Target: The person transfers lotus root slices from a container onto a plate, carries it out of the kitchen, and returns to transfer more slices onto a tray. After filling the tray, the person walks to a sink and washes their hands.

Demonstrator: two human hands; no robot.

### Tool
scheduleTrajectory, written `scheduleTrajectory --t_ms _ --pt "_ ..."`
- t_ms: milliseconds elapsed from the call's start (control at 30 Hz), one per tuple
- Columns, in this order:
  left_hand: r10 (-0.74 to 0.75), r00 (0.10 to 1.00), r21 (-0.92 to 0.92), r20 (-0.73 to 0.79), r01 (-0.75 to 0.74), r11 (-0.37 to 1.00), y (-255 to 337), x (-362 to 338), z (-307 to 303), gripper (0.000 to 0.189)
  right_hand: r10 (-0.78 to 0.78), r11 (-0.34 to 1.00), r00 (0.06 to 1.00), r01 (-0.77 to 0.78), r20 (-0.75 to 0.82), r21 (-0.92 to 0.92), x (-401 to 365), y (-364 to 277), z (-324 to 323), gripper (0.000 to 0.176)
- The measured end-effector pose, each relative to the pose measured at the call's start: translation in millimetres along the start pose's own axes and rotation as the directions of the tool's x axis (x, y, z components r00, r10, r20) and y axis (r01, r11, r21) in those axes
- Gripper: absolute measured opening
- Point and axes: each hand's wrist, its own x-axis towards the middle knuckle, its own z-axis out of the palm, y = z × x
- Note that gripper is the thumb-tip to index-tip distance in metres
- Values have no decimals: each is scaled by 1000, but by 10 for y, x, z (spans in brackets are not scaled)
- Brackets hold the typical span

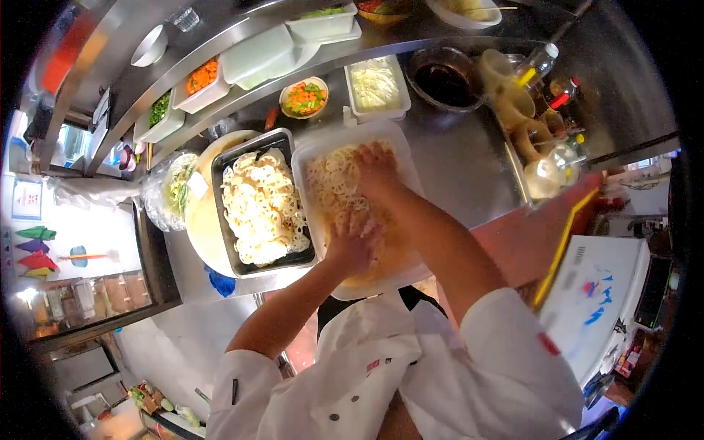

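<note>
A white plastic tub stands on the steel counter, holding pale sliced food in cloudy liquid. My left hand is in the near part of the tub, on the slices, with its fingers partly sunk among them. Farther up in the same tub, my right hand rests on the slices with its fingers spread. Directly left of the tub is a black tray heaped with sliced lotus root. Under that tray's left side lies a round board.
Behind the tub are a bowl of cut vegetables, a container of white strips and a dark bowl. Bottles and ladles or cups stand at the right. A plastic-wrapped bowl is far left.
</note>
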Motion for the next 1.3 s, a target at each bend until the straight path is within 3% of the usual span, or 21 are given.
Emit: scheduleTrajectory --t_ms 133,200,233,300,433,533,567,633,667,733,767,800,833,900,1033,1100,1133,1167,1200,1233,1300 --pt "-51 985 -193 -164 19 981 -510 282 241 64 -43 998 999 43 15 -36 -271 1 92 73" --pt "-329 937 20 -116 334 942 -618 563 -37 66 -75 997 997 75 -7 -12 -435 -9 68 70" --pt "-326 937 8 -127 329 944 -756 739 25 66 -75 997 997 74 -12 -6 -515 -7 141 69" --pt "-295 833 -55 -468 306 950 -1012 1052 339 66 -66 997 998 66 -2 29 -652 17 342 66" --pt "-505 790 -298 -348 418 858 -672 1095 -93 68 -42 973 989 8 145 231 -850 33 346 60" --pt "-453 867 -125 -208 435 891 -605 1121 -7 71 55 874 958 -183 282 450 -733 116 167 56" --pt "-439 874 -71 -208 434 898 -531 1085 90 71 103 868 975 -185 197 461 -589 165 133 55" --pt "-426 882 -7 -201 434 901 -375 954 159 70 56 992 964 -24 -261 125 -350 236 109 58" --pt "-387 898 -70 -207 381 922 -301 867 152 68 52 991 964 -18 -259 134 -256 249 75 58" --pt "-358 907 -123 -220 338 933 -152 704 76 67 -67 997 967 57 -247 -44 -123 177 -113 61" --pt "-290 950 -93 -112 281 955 -71 627 34 64 -76 997 965 70 -252 -36 -110 126 -162 61" --pt "-220 976 -70 -4 219 973 -48 553 8 61 -24 1000 993 24 -117 6 -75 96 -220 61" --pt "-231 973 -59 -9 230 971 -76 485 100 61 24 999 999 -25 25 39 -31 79 -253 61" --pt "80 991 -133 -109 -94 987 -73 316 385 59 2 999 999 0 -49 40 -51 96 -38 62" --pt "90 976 -112 -197 -114 987 -76 -156 41 57 -17 1000 973 22 -230 21 -385 -38 41 64" --pt "-194 968 -392 -160 118 912 -178 -224 159 67 -16 998 967 29 -254 47 -464 90 470 65" --pt "-192 968 -396 -159 116 911 -168 -209 311 67 -13 997 961 35 -276 76 -567 90 537 66" --pt "-297 935 -437 -192 189 879 -152 -165 464 74 -12 997 961 33 -276 72 -677 79 601 66" --pt "-398 890 -479 -222 256 840 -128 -123 542 82 27 999 983 -20 -181 38 -809 -28 491 65" --pt "-396 890 -480 -224 253 840 -49 -108 459 82 70 998 994 -70 -85 0 -920 -102 393 64" --pt "-565 813 -490 138 552 675 162 -67 323 94 25 998 999 -22 -45 61 -1081 -95 323 63"
